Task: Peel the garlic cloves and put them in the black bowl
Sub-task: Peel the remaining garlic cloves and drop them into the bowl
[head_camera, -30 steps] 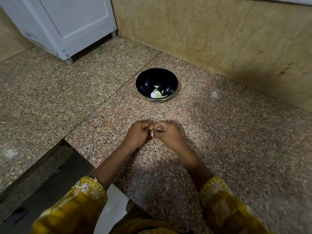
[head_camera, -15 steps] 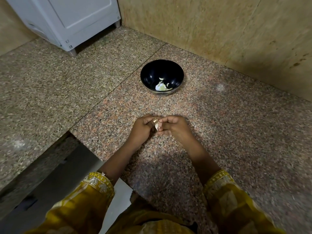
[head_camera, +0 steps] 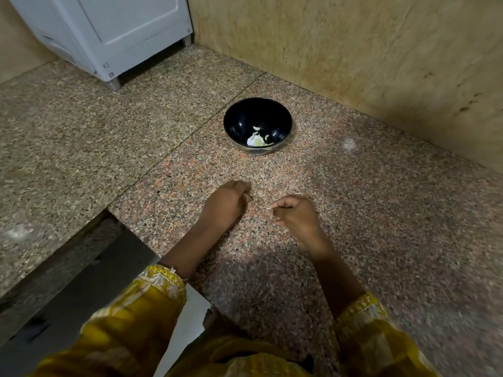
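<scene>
A speckled stone counter [head_camera: 367,213] fills most of the view under both hands, and a tan stone wall [head_camera: 340,42] rises beyond them, its top cut off by the frame. Far ahead and to the left of the left hand stands a white appliance [head_camera: 117,31], only its lower corner and two feet in view. Near the left forearm the counter ends at a notch, and what lies below it is dark and blurred. Yellow sleeves [head_camera: 141,317] cover both arms to the forearm and run out of the bottom edge, smeared by motion.

The black bowl [head_camera: 239,115] sits on the counter straight ahead of the hands, well apart from them, with a few pale garlic cloves [head_camera: 255,140] lying at its bottom; how many cannot be counted, and whether some are peel is unclear.

The left hand [head_camera: 224,204] is curled into a loose fist, knuckles up, and its palm side is hidden, so whether it holds a clove cannot be told. The right hand [head_camera: 295,216] sits just beside it, apart by a small gap, fingers bent and pinched together near the thumb; something pale shows at the fingertips, too small and blurred to say if it is peel or nail
</scene>
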